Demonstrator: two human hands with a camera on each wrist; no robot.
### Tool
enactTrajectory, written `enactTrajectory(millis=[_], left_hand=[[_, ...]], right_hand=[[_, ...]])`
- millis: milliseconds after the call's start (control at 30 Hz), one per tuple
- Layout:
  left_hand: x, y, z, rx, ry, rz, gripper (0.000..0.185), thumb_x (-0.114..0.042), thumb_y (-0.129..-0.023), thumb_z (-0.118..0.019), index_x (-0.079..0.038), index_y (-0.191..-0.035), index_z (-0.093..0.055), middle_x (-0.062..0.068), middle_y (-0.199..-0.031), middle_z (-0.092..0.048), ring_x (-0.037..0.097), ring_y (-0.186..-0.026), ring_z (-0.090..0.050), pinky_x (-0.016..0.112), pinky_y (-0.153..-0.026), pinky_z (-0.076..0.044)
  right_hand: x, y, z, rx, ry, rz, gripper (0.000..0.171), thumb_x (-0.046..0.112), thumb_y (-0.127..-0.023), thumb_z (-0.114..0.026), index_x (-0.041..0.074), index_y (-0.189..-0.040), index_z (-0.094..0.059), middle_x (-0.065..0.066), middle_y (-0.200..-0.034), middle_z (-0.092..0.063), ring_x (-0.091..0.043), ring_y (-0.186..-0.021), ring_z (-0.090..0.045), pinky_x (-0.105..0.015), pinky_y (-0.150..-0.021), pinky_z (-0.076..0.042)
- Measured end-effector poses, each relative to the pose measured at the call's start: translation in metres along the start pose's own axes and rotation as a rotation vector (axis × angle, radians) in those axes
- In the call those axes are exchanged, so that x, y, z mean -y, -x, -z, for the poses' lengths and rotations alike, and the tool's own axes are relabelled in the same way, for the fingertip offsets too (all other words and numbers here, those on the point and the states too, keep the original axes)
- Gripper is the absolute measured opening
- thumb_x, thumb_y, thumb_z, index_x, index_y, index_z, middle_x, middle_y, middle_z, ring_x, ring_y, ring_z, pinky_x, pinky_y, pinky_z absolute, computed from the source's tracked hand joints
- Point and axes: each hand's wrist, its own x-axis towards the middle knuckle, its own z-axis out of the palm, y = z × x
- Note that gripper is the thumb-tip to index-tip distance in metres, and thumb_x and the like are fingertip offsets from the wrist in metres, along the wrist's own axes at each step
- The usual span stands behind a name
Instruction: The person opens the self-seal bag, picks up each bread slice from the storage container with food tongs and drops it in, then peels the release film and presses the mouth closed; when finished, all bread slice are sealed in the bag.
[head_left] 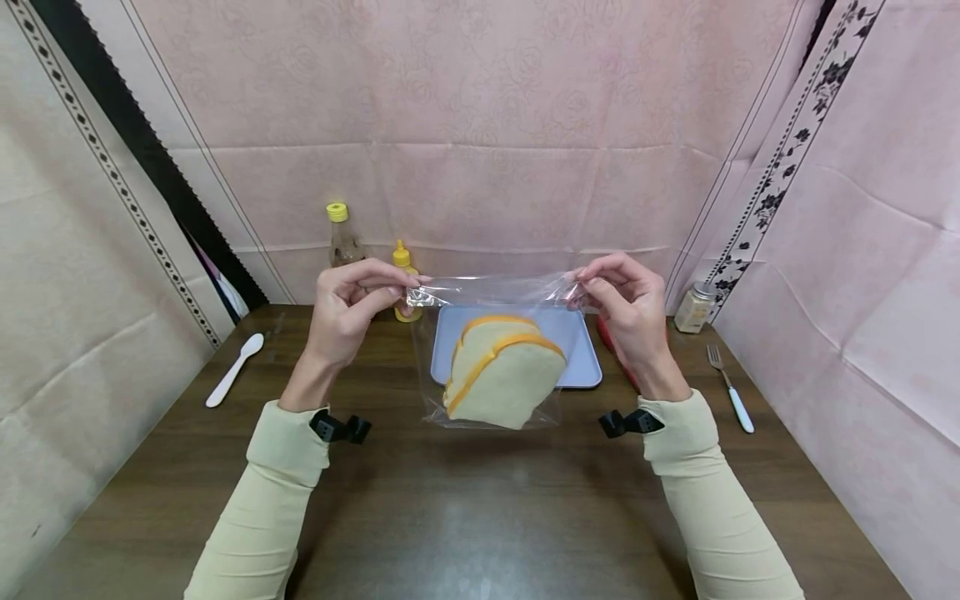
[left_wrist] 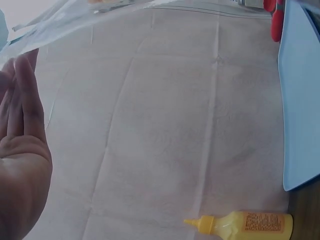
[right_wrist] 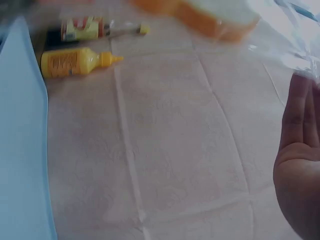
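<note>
A clear plastic bag (head_left: 491, 293) hangs above the table with a cheese sandwich (head_left: 501, 372) inside it. My left hand (head_left: 360, 292) pinches the bag's top left corner, and my right hand (head_left: 611, 292) pinches the top right corner, stretching the top edge between them. In the left wrist view the palm (left_wrist: 20, 150) shows at the left with the bag's edge (left_wrist: 60, 20) above it. The right wrist view has the palm (right_wrist: 300, 165) at the right and the blurred sandwich (right_wrist: 210, 15) at the top.
A light blue tray (head_left: 577, 358) lies on the dark wooden table behind the bag. A yellow squeeze bottle (head_left: 406, 279) and a yellow-capped bottle (head_left: 342, 236) stand at the back left, a small jar (head_left: 693, 307) at back right. A white spoon (head_left: 234, 369) lies left, a fork (head_left: 731, 387) right.
</note>
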Motion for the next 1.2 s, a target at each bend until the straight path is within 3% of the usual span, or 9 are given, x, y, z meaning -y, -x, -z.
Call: enactTrajectory(millis=[100, 200, 367, 500, 667, 933, 1200], left_hand=[[0.001, 0.0, 0.001, -0.02, -0.011, 0.005, 0.017, 0.012, -0.097, -0.056, 0.025, -0.097, -0.069, 0.012, -0.101, -0.085, 0.017, -0.084, -0.081, 0.027, -0.068, -0.064], [0.001, 0.0, 0.002, -0.058, -0.056, 0.036, 0.016, 0.007, -0.1, -0.064, 0.019, -0.097, -0.073, 0.01, -0.097, -0.085, 0.015, -0.082, -0.08, 0.026, -0.074, -0.065], [0.001, 0.0, 0.004, -0.089, -0.127, 0.12, 0.006, 0.005, -0.095, -0.078, 0.011, -0.098, -0.077, 0.009, -0.095, -0.085, 0.018, -0.085, -0.083, 0.025, -0.074, -0.066], [0.0, 0.001, 0.007, -0.084, -0.16, 0.185, 0.013, 0.001, -0.092, -0.084, 0.009, -0.1, -0.077, 0.011, -0.096, -0.085, 0.023, -0.086, -0.084, 0.025, -0.071, -0.065], [0.001, 0.0, 0.012, -0.077, -0.162, 0.244, 0.017, -0.002, -0.091, -0.087, 0.008, -0.102, -0.078, 0.011, -0.098, -0.085, 0.024, -0.088, -0.084, 0.026, -0.074, -0.066], [0.005, 0.002, 0.024, -0.054, -0.154, 0.244, 0.018, 0.004, -0.093, -0.082, 0.011, -0.108, -0.076, 0.011, -0.104, -0.085, 0.023, -0.093, -0.084, 0.032, -0.082, -0.067], [0.005, 0.001, 0.04, -0.105, -0.206, 0.219, 0.018, 0.005, -0.095, -0.079, 0.012, -0.111, -0.074, 0.014, -0.107, -0.084, 0.02, -0.096, -0.084, 0.03, -0.082, -0.067]], right_hand=[[0.001, 0.001, 0.002, -0.001, 0.068, 0.027, 0.019, -0.017, -0.096, -0.056, -0.007, -0.094, -0.072, -0.01, -0.096, -0.083, -0.018, -0.076, -0.08, -0.03, -0.066, -0.067], [0.001, 0.001, 0.004, 0.005, 0.13, 0.044, 0.015, -0.019, -0.093, -0.056, -0.016, -0.092, -0.071, -0.011, -0.093, -0.083, -0.017, -0.074, -0.08, -0.031, -0.067, -0.067], [0.001, 0.002, 0.007, 0.048, 0.146, 0.047, 0.023, -0.013, -0.095, -0.05, -0.025, -0.093, -0.069, -0.015, -0.091, -0.083, -0.021, -0.078, -0.082, -0.031, -0.072, -0.067], [0.002, 0.003, 0.007, 0.072, 0.219, 0.02, 0.016, -0.007, -0.098, -0.064, -0.019, -0.095, -0.073, -0.015, -0.091, -0.083, -0.023, -0.081, -0.083, -0.031, -0.073, -0.067], [0.001, 0.003, 0.008, 0.083, 0.315, -0.065, 0.01, -0.006, -0.092, -0.081, -0.01, -0.101, -0.077, -0.014, -0.093, -0.084, -0.023, -0.081, -0.082, -0.031, -0.074, -0.066], [-0.004, 0.002, 0.008, 0.114, 0.353, -0.096, 0.017, -0.007, -0.094, -0.079, -0.008, -0.111, -0.077, -0.013, -0.105, -0.085, -0.023, -0.087, -0.083, -0.037, -0.078, -0.068], [-0.021, 0.001, -0.009, 0.128, 0.382, -0.05, 0.017, -0.007, -0.097, -0.076, -0.005, -0.113, -0.078, -0.016, -0.11, -0.084, -0.024, -0.098, -0.083, -0.039, -0.083, -0.068]])
